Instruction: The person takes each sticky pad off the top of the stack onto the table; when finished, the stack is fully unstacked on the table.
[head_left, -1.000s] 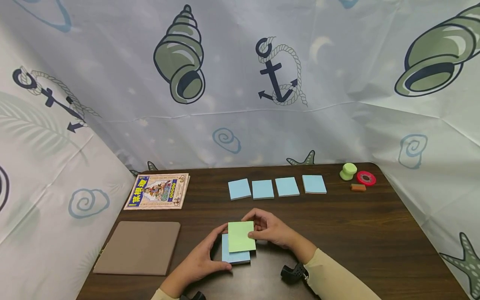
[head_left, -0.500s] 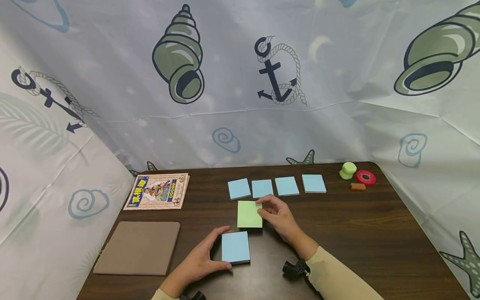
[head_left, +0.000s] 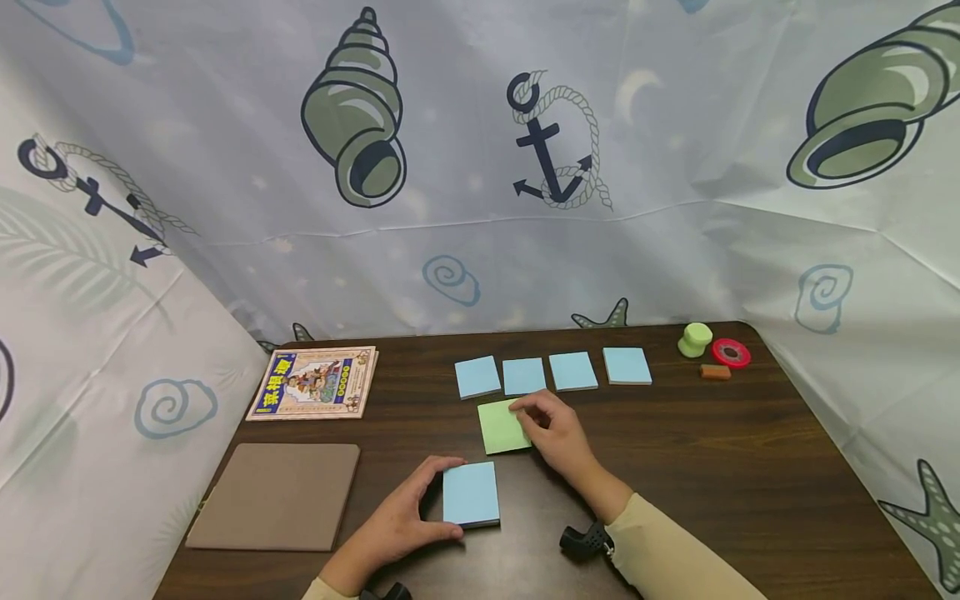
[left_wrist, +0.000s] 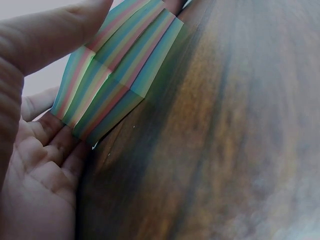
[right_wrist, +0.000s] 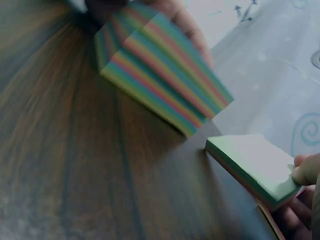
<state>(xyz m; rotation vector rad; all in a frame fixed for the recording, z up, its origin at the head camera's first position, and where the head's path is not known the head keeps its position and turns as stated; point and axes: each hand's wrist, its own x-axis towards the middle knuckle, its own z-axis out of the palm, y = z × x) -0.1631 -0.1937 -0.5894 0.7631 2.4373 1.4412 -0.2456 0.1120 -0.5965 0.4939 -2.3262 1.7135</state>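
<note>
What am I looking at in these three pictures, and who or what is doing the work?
No machine here: a person works with bare hands. The wide picture comes from a camera on the head; the two close, blurry ones come from cameras on each wrist. On the dark wooden table the left hand holds a blue-topped pad of sticky notes; the right hand holds a green-topped pad in its grip. Behind lie four blue pads in a row, a picture book, a brown mat, and a green knob-shaped thing, a red ring and a small brown block.
</note>
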